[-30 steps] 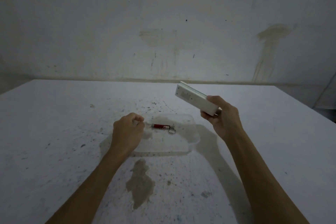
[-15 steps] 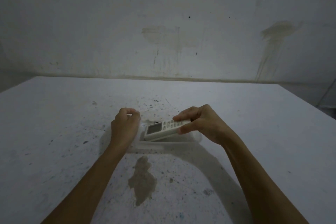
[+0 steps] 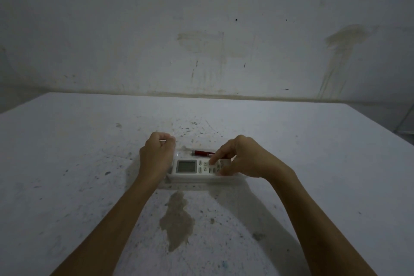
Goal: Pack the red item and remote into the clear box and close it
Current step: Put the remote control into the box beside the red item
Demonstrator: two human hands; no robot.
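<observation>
The clear box (image 3: 202,180) sits on the table straight ahead. A white remote (image 3: 190,166) lies flat inside it, screen up and to the left. Behind the remote, along the box's far side, lies the red item (image 3: 201,153), a small cylinder partly hidden by my fingers. My right hand (image 3: 245,158) grips the remote's right end, index finger on the buttons and thumb on the near side. My left hand (image 3: 155,157) is curled at the box's left end, fingers pinched on a clear edge that is hard to make out.
The white table (image 3: 67,159) is speckled with dirt, and a brown stain (image 3: 178,219) lies just in front of the box. A stained wall (image 3: 201,29) rises behind the table's far edge. The table's right edge runs diagonally at the far right.
My right hand brought the remote down from the air, turned it face up and laid it flat in the box. The red item shows behind it again. My left hand stayed put.
</observation>
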